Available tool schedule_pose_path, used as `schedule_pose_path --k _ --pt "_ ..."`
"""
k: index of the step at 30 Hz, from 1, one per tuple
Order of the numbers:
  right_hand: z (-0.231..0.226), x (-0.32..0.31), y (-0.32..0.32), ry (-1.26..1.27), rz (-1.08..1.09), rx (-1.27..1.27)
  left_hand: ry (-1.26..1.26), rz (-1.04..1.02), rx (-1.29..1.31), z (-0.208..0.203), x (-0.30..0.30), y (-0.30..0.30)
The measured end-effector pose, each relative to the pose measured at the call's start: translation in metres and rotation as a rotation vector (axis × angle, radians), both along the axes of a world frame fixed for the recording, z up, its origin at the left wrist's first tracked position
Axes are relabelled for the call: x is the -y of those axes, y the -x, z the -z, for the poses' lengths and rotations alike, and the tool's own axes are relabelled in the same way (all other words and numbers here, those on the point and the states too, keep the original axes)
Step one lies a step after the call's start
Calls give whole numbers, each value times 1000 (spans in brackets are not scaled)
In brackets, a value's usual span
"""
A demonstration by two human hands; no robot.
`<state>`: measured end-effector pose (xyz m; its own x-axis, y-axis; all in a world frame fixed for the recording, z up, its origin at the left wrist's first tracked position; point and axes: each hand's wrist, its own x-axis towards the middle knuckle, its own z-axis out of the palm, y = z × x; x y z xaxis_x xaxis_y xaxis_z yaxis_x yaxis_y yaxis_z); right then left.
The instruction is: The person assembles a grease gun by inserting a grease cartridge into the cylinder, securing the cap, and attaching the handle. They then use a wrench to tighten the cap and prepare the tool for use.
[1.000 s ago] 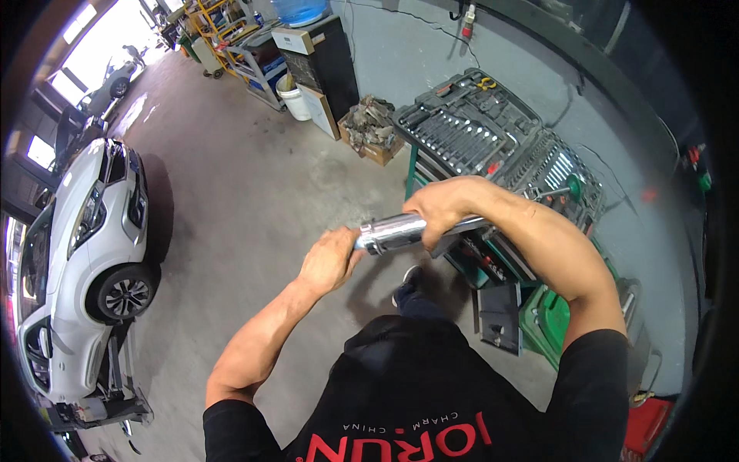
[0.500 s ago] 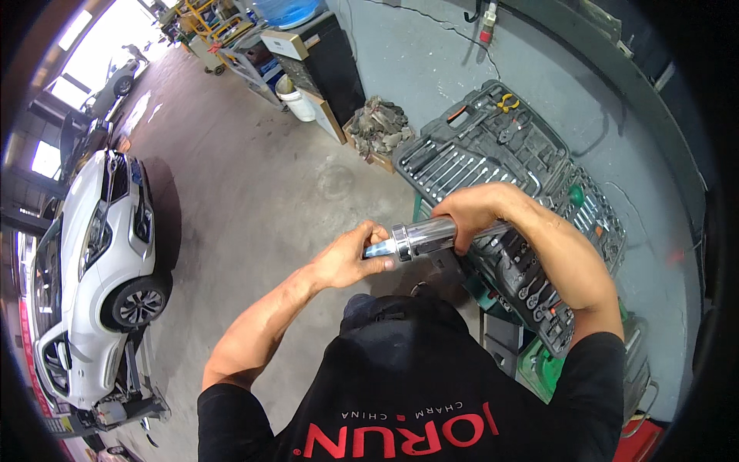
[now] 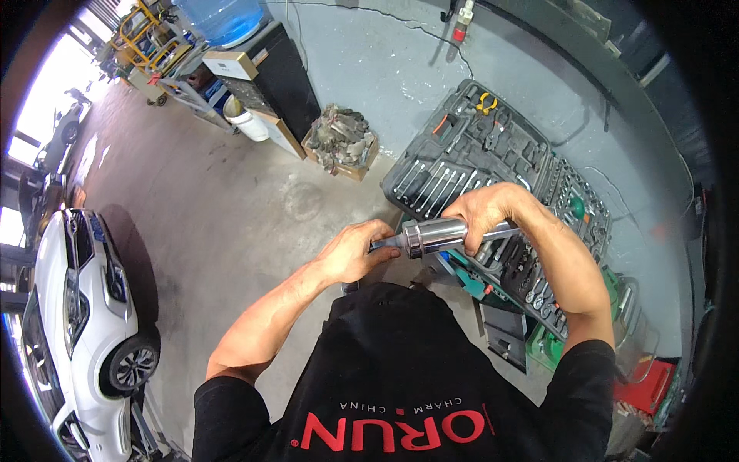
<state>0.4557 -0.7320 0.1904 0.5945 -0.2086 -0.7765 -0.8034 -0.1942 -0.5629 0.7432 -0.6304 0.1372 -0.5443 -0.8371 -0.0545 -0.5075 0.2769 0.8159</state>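
In front of my chest is a polished metal barrel (image 3: 437,236), which looks like a sealant gun. It lies nearly level, with a ring collar at its left end and a thin rod showing beyond its right end. My right hand (image 3: 485,215) wraps over the barrel's right part from above. At the collar end, my left hand (image 3: 360,252) pinches a pale, bluish nozzle-like piece (image 3: 389,243) between thumb and fingers. Part of that piece is hidden in my palm. An open tool case (image 3: 462,138) with wrenches, ratchets and sockets lies beneath and beyond my right forearm.
A green and grey cart (image 3: 481,281) stands under the tool case, beside the grey wall (image 3: 369,69). Further off are a box of rags (image 3: 339,142), a white bucket (image 3: 248,125) and a blue water jug (image 3: 223,21). A white car (image 3: 85,308) stands at the left.
The view has turned, so the car and the rag box sit further left. Both hands keep their hold; less of the bluish piece shows at my left fingers.
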Motion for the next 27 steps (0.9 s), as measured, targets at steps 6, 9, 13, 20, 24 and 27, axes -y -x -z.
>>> schedule_pose_path --k 6,9,13,20,24,27 --pt "-6 7 -7 16 40 -18 -317 40 -115 8 34 -15" --pt "-4 7 -6 -71 120 14 -668 42 -15 -2 49 -19" --pt "-6 9 -9 -121 143 -68 115 140 -13 0 34 -19" --pt "-1 10 -15 -115 109 -104 -410 196 -103 26 55 -28" --pt "13 3 -12 -156 128 -114 -535 232 -55 16 57 -28" --pt "18 -1 -15 -234 182 -180 119 275 142 14 41 -19"
